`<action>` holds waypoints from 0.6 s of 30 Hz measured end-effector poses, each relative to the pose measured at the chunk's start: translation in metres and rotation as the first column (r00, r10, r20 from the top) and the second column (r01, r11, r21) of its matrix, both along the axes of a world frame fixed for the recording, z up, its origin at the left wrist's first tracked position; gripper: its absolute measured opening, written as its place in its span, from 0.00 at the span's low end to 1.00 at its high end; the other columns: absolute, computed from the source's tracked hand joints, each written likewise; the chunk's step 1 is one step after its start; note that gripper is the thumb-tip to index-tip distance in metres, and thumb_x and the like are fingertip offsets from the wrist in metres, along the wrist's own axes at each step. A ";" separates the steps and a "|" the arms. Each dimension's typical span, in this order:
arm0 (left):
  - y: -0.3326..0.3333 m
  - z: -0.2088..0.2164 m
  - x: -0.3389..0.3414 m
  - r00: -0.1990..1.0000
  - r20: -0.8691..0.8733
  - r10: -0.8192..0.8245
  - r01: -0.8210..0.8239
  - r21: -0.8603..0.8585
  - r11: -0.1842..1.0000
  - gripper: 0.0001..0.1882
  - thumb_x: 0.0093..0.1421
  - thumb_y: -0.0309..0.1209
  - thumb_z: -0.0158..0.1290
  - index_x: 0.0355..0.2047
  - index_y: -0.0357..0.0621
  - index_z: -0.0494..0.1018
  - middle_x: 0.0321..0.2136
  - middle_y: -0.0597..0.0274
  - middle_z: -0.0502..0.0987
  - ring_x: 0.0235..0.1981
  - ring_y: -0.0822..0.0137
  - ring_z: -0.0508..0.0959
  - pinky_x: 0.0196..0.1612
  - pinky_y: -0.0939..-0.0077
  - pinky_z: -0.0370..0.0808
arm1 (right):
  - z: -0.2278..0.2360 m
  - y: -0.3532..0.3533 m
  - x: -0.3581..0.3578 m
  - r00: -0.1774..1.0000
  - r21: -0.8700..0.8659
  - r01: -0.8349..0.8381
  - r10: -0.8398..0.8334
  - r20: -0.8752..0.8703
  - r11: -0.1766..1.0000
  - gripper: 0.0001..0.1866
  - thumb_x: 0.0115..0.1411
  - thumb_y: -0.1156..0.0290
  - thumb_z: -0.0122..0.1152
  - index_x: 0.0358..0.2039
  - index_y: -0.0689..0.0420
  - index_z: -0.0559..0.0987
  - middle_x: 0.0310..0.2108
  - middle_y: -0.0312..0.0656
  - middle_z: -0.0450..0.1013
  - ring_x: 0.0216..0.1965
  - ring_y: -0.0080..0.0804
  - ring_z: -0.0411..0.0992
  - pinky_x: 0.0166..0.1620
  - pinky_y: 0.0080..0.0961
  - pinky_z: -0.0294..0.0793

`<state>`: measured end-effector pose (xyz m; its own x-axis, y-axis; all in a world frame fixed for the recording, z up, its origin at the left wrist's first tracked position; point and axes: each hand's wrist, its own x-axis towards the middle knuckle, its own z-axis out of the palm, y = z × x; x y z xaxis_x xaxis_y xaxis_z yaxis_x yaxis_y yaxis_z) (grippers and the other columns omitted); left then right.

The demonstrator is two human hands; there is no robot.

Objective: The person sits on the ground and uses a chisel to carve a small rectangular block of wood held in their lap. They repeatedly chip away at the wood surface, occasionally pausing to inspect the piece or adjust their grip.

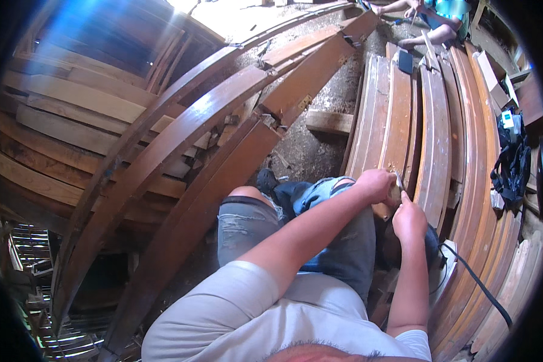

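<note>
My left hand [377, 185] is closed at the near end of a brown curved wooden plank [398, 114], to the right of my knees. What its fingers hold is hidden. Just beside it, my right hand [409, 218] is closed around the lower end of a slim, shiny metal tool [399, 180], whose exact kind I cannot make out. The tool's upper end touches or nearly touches the left fingers. Small pale wood chips lie on the plank just beyond my hands.
Long curved brown beams [223, 108] with metal hinges stretch across the left. Stacked boards [72, 114] lie behind them. More planks [473, 151] run along my right, with a black cable [479, 280], a dark phone-like slab [405, 62] and a black strapped bag [511, 163]. Another person [443, 24] sits at the far right.
</note>
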<state>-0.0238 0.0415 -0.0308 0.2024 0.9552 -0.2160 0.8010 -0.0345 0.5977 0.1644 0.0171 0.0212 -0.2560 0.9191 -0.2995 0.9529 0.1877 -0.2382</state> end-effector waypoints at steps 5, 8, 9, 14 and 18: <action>0.002 -0.002 -0.004 1.000 0.017 -0.003 0.003 0.010 1.000 0.39 0.43 0.58 0.78 0.47 0.44 0.84 0.46 0.49 0.86 0.49 0.45 0.86 0.54 0.50 0.83 | 0.029 -0.001 0.001 1.000 -0.052 -0.009 0.010 0.020 0.999 0.25 0.72 0.70 0.54 0.68 0.52 0.80 0.44 0.60 0.84 0.48 0.61 0.83 0.53 0.55 0.81; 0.000 -0.006 0.002 1.000 0.027 -0.005 0.004 0.021 1.000 0.39 0.44 0.57 0.78 0.50 0.44 0.84 0.47 0.50 0.86 0.49 0.46 0.87 0.54 0.51 0.83 | 0.036 -0.012 0.012 1.000 -0.062 -0.004 0.005 0.028 0.998 0.25 0.72 0.71 0.55 0.68 0.53 0.79 0.44 0.60 0.84 0.48 0.61 0.83 0.54 0.55 0.81; 0.001 -0.007 0.000 1.000 0.026 0.012 -0.012 0.030 0.999 0.39 0.44 0.57 0.79 0.50 0.44 0.84 0.47 0.50 0.86 0.49 0.46 0.87 0.54 0.51 0.83 | 0.032 -0.011 0.008 1.000 -0.057 0.007 -0.006 0.023 0.998 0.25 0.72 0.70 0.54 0.68 0.52 0.80 0.45 0.61 0.84 0.48 0.61 0.83 0.54 0.55 0.81; 0.001 0.016 0.001 1.000 0.005 -0.001 0.001 -0.055 0.998 0.38 0.44 0.55 0.79 0.50 0.44 0.84 0.46 0.50 0.86 0.50 0.46 0.86 0.54 0.52 0.83 | 0.005 0.000 0.004 0.998 -0.042 0.058 -0.058 0.007 0.997 0.24 0.73 0.68 0.53 0.68 0.50 0.80 0.48 0.61 0.84 0.51 0.63 0.82 0.56 0.55 0.80; -0.003 0.006 -0.005 1.000 0.009 -0.008 0.008 -0.008 1.000 0.37 0.45 0.54 0.79 0.50 0.44 0.84 0.46 0.49 0.86 0.50 0.46 0.86 0.55 0.52 0.83 | 0.020 -0.006 0.008 0.999 -0.063 0.031 -0.033 -0.026 0.998 0.24 0.73 0.68 0.54 0.67 0.50 0.80 0.48 0.62 0.83 0.51 0.63 0.81 0.55 0.55 0.80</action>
<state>-0.0287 0.0389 -0.0251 0.2118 0.9518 -0.2218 0.7953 -0.0360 0.6051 0.1721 0.0113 0.0413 -0.2352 0.9068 -0.3500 0.9513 0.1411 -0.2739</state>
